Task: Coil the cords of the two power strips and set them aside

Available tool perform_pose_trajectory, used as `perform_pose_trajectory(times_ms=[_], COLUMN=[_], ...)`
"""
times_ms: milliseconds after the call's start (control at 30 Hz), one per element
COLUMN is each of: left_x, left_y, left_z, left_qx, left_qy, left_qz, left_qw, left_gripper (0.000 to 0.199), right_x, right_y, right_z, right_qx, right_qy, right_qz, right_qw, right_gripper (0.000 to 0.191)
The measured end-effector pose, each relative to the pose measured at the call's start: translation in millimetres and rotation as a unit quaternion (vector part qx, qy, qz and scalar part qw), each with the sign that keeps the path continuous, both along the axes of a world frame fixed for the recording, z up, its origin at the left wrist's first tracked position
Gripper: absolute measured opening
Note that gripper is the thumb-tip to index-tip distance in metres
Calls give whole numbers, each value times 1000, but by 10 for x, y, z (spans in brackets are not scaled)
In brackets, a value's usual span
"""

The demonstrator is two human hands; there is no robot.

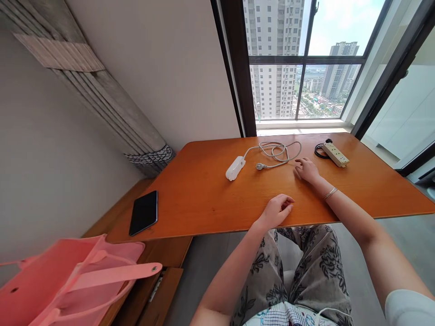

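My left hand (277, 210) rests at the near edge of the wooden table (204, 199), its fingers loosely bent and apart with nothing in them. Farther in, my right hand (306, 171) is over the tabletop with fingers spread, holding nothing. Its fingertips are close to the loop of a white cable (288, 156); whether they touch it I cannot tell. That cable runs from a white power strip (235, 168) to a plug (260, 166) lying left of my right hand. Beyond the hand, to the right, lies a beige power strip (335, 154) with a black cord (320, 151) coiled beside it.
A black tablet (144, 213) lies at the table's left end. Below it, a pink bag (112, 276) stands on a wooden surface (166, 251). A window (306, 59) is behind the table, and a gathered curtain (112, 99) hangs at the left.
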State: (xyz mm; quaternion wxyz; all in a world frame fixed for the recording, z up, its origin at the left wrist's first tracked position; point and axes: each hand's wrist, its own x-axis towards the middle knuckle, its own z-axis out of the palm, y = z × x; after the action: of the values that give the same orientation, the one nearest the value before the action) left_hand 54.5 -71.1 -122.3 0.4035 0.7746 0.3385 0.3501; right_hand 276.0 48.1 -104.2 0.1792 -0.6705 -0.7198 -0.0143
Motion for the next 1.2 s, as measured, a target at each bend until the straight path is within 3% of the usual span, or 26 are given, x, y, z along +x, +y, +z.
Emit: perform_pose_trajectory(times_ms=[167,267,367,467,533,633,767,900,967,1067,1200], left_x=[8,-6,-85,-248,-394,-635,-924,-1110,-1157,-1162,-1047], left_y=[-9,61,284,657,929,1257,1451,1479,1480,1476,1427], left_z=[-29,-65,-19,154,299,448,434,325,297,284,266], left_qx=[-9,-40,-60,-12,62,158,141,43,15,26,99], left_qy=[-12,-38,-61,-39,6,106,211,273,288,250,107], left_qz=[-2,-11,12,113,211,351,447,444,429,423,413], left_qw=[1000,998,996,993,975,917,858,852,856,870,899], left_gripper=[13,15,21,26,27,31,44,57,51,34,31], right_x=[-391,-526,-573,-562,-541,-489,-380,-299,-297,-342,-448], right_y=[58,103,109,74,47,28,35,37,24,-9,-52], right_z=[-19,-64,-105,-102,-77,-39,-32,-36,-21,22,72], right_qx=[33,0,-43,-38,-29,-27,-44,-45,-30,0,81], right_qy=[26,28,17,13,16,24,29,31,35,47,102], right_qz=[94,122,132,125,107,78,59,45,34,12,21], right_qw=[995,992,990,991,994,996,997,997,998,999,991], right_gripper=[46,53,51,40,36,35,19,12,17,24,32])
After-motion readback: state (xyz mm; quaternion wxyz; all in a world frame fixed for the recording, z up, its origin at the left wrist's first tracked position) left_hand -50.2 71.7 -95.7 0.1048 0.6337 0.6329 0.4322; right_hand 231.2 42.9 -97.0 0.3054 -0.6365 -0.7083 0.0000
